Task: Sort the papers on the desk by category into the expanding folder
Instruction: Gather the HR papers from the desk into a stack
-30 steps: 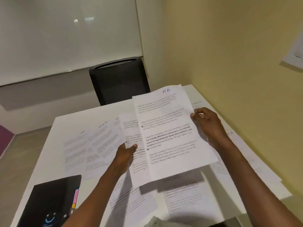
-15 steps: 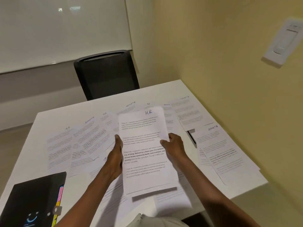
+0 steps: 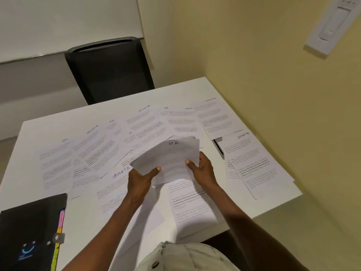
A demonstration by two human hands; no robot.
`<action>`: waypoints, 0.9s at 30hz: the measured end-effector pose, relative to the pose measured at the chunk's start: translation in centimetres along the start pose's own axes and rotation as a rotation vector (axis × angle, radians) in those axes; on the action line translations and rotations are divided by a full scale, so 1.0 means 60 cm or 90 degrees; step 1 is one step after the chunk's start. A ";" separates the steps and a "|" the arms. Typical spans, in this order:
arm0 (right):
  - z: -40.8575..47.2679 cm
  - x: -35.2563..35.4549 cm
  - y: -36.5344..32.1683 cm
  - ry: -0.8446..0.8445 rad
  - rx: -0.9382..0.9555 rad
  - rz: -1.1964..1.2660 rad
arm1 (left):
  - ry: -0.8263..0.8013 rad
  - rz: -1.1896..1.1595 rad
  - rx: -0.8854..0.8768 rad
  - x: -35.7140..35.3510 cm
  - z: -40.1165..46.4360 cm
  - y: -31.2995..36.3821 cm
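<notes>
Above the middle of the bench (image 3: 58, 124) I hold a small stack of sheets marked HR (image 3: 170, 155), my left hand (image 3: 140, 179) and right hand (image 3: 202, 169) each pinching a lower corner between thumb and fingers. Many papers (image 3: 140, 124) marked SPORTS, HR and ADM lie spread out, unsorted. The black folder (image 3: 29, 222) sits closed at my near left, so I judge filing has barely begun.

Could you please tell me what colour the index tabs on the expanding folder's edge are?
Pink, orange and yellow, on the black expanding folder; seen in the head view.

Office: desk (image 3: 136, 98), chair (image 3: 111, 75), whiteboard (image 3: 68, 22).
</notes>
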State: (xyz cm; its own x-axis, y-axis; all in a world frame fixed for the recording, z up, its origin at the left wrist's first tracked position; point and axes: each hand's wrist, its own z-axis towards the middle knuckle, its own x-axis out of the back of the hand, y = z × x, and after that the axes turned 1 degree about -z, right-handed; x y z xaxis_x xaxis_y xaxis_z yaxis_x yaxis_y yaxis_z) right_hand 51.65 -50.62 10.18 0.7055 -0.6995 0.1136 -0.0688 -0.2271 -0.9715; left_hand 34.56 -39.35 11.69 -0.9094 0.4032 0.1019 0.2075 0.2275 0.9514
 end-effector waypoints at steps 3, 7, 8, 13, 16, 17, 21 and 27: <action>-0.007 -0.011 0.033 -0.011 -0.072 -0.023 | -0.011 0.029 0.024 -0.007 -0.006 -0.020; 0.010 -0.017 0.043 -0.007 -0.063 -0.040 | -0.020 0.055 0.014 -0.017 0.009 -0.023; 0.014 -0.018 0.047 -0.008 -0.065 -0.045 | -0.019 0.064 0.013 -0.020 0.013 -0.023; 0.039 -0.008 0.058 -0.017 -0.065 -0.082 | -0.011 0.089 -0.008 -0.020 0.037 -0.026; 0.064 0.040 0.080 0.041 -0.040 -0.216 | 0.010 0.069 -0.022 -0.008 0.053 -0.017; 0.069 0.063 0.092 0.083 -0.047 -0.289 | 0.015 0.064 -0.028 -0.003 0.059 -0.012; 0.071 0.146 0.134 0.178 -0.099 -0.654 | 0.041 0.040 -0.030 0.014 0.076 0.000; 0.062 0.175 0.193 0.095 -0.144 -0.921 | 0.050 0.052 -0.002 0.014 0.085 0.002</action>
State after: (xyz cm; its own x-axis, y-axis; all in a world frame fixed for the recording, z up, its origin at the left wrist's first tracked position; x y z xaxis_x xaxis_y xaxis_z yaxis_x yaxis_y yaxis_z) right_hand 60.88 -58.07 -0.64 0.1772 0.1647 0.9703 0.5016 -0.8634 0.0550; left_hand 35.65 -34.45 10.40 -0.9147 0.3500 0.2020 0.2817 0.1939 0.9397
